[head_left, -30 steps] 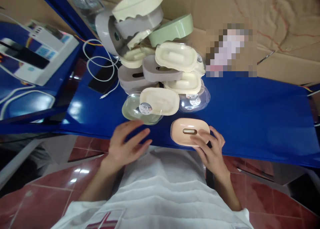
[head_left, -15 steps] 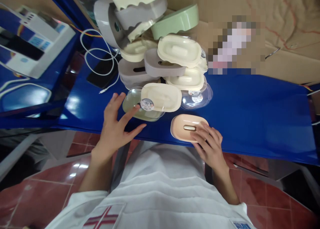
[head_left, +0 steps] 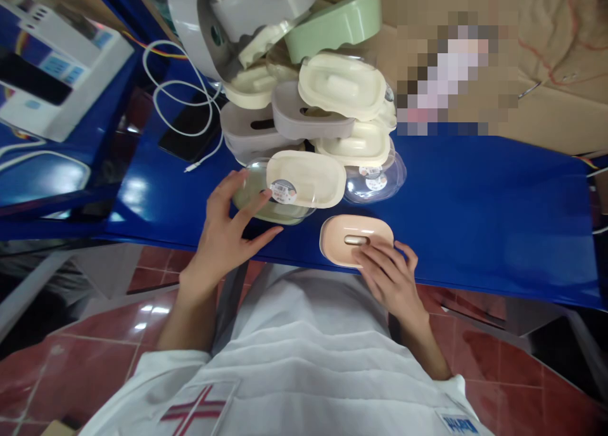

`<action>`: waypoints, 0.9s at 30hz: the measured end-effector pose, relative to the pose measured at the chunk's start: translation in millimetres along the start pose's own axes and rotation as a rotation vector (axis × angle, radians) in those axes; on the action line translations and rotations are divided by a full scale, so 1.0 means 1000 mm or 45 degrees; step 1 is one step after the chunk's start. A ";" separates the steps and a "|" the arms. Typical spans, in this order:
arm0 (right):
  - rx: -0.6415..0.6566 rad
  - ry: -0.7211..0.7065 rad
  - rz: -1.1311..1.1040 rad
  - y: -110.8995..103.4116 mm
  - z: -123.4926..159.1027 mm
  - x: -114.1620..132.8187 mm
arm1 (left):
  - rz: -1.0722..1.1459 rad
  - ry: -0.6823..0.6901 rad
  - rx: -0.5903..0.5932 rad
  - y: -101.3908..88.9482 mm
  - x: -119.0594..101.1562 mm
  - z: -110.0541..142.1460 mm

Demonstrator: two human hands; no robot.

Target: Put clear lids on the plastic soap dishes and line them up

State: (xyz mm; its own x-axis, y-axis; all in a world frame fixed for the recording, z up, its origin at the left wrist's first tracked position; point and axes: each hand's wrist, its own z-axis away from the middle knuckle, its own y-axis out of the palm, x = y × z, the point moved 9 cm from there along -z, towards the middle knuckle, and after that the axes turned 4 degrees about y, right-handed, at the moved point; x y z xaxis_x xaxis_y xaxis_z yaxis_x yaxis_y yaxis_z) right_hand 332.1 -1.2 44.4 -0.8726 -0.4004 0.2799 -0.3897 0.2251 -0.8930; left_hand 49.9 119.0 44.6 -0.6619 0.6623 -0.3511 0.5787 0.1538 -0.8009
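Observation:
My left hand (head_left: 232, 224) is open, fingers spread, its fingertips at a clear plastic lid with a round label (head_left: 284, 191). That lid overlaps a green oval piece (head_left: 289, 217) and a cream oval tray (head_left: 323, 182). Near the table's front edge lies a peach oval piece with a slot (head_left: 335, 243). My right hand (head_left: 387, 268) rests its outstretched fingers on the right part of this peach piece, covering part of the slot; it is not wrapped round it.
Behind my hands, cream trays (head_left: 342, 84), grey slotted covers (head_left: 311, 122) and a green cover (head_left: 337, 27) are heaped on the blue table (head_left: 484, 214). A white cable (head_left: 156, 100) and black phone (head_left: 183, 135) lie left. Brown cardboard (head_left: 565, 100) stands behind.
My left hand has shifted slightly right, and the clear lid with its label has slid right a little. My right hand has moved slightly left on the peach piece. The view has tilted a bit.

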 end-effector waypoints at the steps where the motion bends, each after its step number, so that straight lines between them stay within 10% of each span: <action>1: 0.001 -0.015 0.003 -0.001 -0.001 0.001 | 0.011 0.001 -0.004 -0.001 0.001 -0.001; 10: 0.149 -0.029 -0.004 0.008 -0.013 0.001 | 0.089 0.003 0.016 0.004 0.009 -0.015; 20: 0.001 -0.284 0.153 -0.045 -0.087 0.011 | 0.147 -0.017 -0.068 0.003 0.011 -0.017; 27: 0.154 -0.419 0.177 -0.021 -0.136 0.025 | 0.038 -0.015 -0.176 -0.008 0.013 -0.010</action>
State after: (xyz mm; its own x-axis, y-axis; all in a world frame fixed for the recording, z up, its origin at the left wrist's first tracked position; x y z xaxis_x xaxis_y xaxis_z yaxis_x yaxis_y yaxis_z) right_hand 278.1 104.5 118.1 -0.7658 -0.6416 0.0426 -0.2195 0.1985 -0.9552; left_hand 42.0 133.6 51.4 -0.6484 0.6595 -0.3804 0.6579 0.2339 -0.7159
